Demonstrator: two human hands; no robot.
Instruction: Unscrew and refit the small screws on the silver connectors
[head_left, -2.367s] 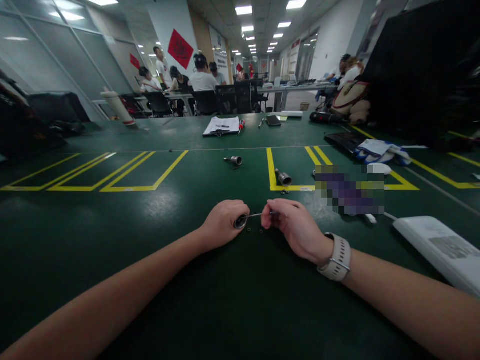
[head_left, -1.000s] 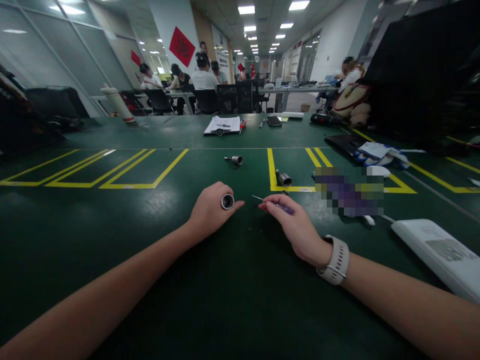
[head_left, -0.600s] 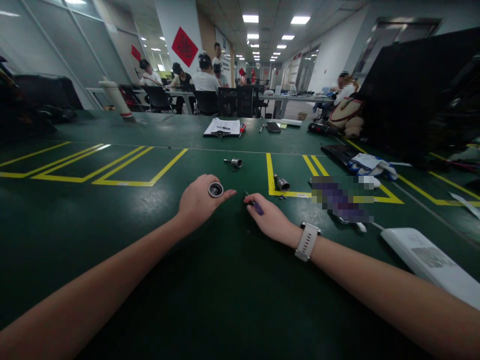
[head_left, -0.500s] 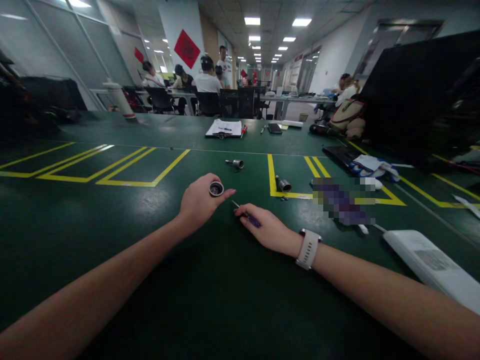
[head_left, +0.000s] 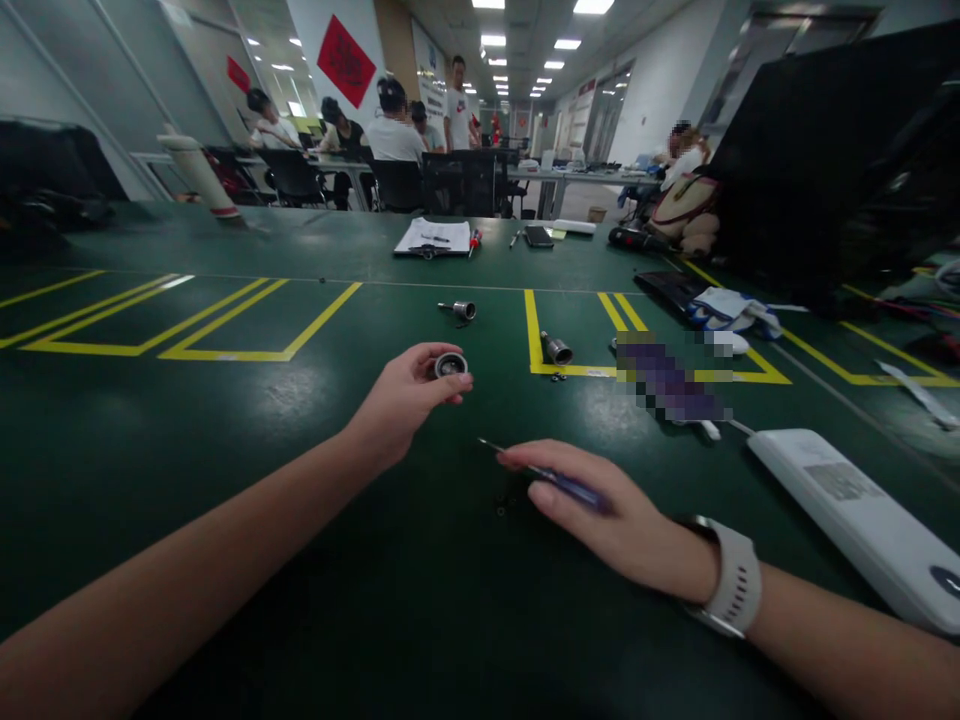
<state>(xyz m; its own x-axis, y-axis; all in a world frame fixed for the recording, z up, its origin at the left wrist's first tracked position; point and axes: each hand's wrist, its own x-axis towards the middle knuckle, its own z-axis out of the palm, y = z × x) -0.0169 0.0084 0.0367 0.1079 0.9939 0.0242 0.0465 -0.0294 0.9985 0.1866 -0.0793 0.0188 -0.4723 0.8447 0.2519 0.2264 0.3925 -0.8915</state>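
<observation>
The left hand (head_left: 401, 400) pinches a metal cup (head_left: 451, 366) in its fingers above the tabletop (head_left: 420, 600); the right hand's (head_left: 600, 515) fingers grip a screwdriver (head_left: 566, 485), tip clear of the cup. Work seems partway: a small ring (head_left: 500, 511) lies loose, similar cups (head_left: 558, 350) rest beyond.

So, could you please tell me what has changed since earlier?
The right hand has drawn the slim purple-handled screwdriver away from the round silver metal cup; the left hand has moved that cup forward, perhaps up. Both stay held. Two similar metal cups lie unmoved.
</observation>
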